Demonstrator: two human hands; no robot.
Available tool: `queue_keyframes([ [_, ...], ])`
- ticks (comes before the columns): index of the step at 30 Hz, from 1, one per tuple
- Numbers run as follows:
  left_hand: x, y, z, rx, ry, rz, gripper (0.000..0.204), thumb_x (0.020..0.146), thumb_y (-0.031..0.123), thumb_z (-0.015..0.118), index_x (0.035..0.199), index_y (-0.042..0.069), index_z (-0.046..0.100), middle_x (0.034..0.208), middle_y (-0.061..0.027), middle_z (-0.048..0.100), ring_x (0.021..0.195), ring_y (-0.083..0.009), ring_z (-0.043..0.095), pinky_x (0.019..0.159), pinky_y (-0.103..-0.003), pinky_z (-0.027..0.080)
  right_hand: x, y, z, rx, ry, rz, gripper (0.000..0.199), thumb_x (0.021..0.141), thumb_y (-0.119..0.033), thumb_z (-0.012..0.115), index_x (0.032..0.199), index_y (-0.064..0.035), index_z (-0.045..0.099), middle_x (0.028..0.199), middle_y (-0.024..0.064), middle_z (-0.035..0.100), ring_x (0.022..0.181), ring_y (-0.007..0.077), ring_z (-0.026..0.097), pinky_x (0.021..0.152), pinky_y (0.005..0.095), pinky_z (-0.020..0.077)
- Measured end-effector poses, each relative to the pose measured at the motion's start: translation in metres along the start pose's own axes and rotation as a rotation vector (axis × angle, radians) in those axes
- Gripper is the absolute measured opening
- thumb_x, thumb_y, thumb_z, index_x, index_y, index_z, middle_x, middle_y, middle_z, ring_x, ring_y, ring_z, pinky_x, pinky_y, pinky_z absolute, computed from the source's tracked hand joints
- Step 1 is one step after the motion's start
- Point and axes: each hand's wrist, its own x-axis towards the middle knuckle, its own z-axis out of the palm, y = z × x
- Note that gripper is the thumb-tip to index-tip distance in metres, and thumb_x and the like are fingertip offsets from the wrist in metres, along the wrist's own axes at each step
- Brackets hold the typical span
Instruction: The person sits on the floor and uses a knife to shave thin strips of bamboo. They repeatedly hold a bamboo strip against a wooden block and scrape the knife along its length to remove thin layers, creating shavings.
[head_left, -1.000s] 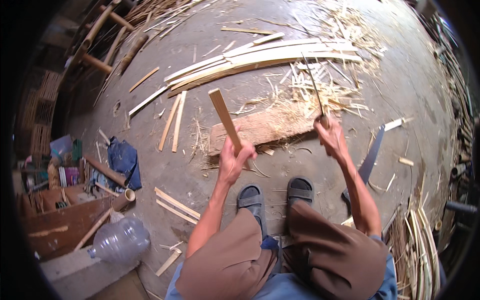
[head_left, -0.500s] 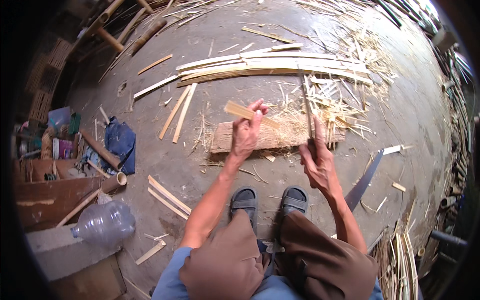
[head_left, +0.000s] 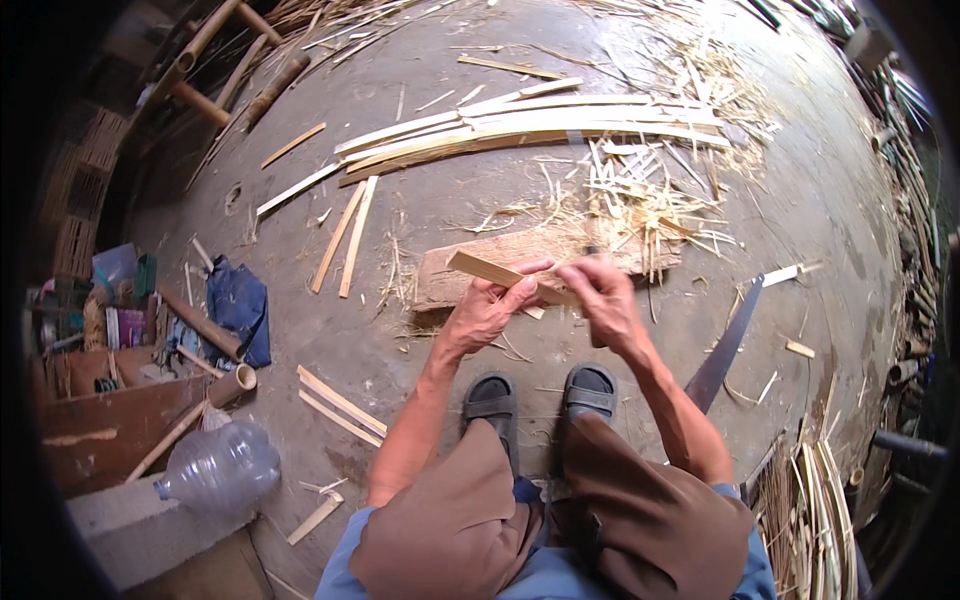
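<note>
My left hand (head_left: 482, 310) is closed on a short flat bamboo strip (head_left: 482, 268), its broad end sticking out to the left. My right hand (head_left: 602, 298) is closed close by, its thumb and index finger at the strip's right end. A narrow, blurred knife (head_left: 591, 247) points away from the right fist, seen almost edge-on; its handle is hidden by the hand. Just beyond both hands, a rough wooden block (head_left: 450, 272) lies on the floor, with thin shavings (head_left: 650, 210) heaped over its right part.
Long bamboo strips (head_left: 430, 135) lie across the floor beyond the block. At right is a saw (head_left: 728, 345) with a dark blade. To the left are a blue cloth (head_left: 238, 312), a wooden box (head_left: 120, 420) and a clear plastic bottle (head_left: 222, 468). Split strips (head_left: 815, 500) lie near right.
My hands have come together, the right moving inward and away from me to the strip's end. My left hand has drawn the strip nearer to me. The view has shifted slightly.
</note>
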Motion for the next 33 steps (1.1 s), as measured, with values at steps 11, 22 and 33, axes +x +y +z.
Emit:
queue_keyframes([
  [11,0.017,-0.028,-0.038,0.585,0.643,0.266,0.021,0.101,0.01,0.052,0.115,0.0,0.065,0.106,-0.0109,0.071,0.099,-0.0162,0.066,0.084,-0.03,0.053,-0.02,0.044,-0.12,-0.145,0.498,0.238,0.071,0.102,-0.023,0.055,0.16,-0.0176,0.016,0.069,-0.0018,0.044,0.051,0.0057,0.038,0.043,0.0247,0.0377],
  [22,0.05,-0.016,0.006,0.49,0.536,0.575,0.023,0.098,0.014,0.059,0.117,0.002,0.057,0.096,-0.0086,0.059,0.085,-0.0196,0.058,0.076,-0.033,0.049,-0.031,-0.054,-0.042,0.273,0.231,0.036,0.069,0.096,-0.01,0.044,0.16,-0.0141,0.017,0.07,-0.001,0.05,0.052,0.0068,0.048,0.044,0.0232,0.0445],
  [33,0.045,-0.038,0.028,-0.016,0.227,0.484,0.044,0.109,0.04,0.037,0.087,0.005,0.052,0.086,-0.0015,0.047,0.084,-0.0123,0.042,0.082,-0.028,0.036,-0.042,-0.1,-0.019,0.618,-0.209,0.431,0.051,0.107,-0.045,0.035,0.15,-0.0176,0.033,0.072,0.0013,0.045,0.053,0.009,0.046,0.045,0.024,0.0416],
])
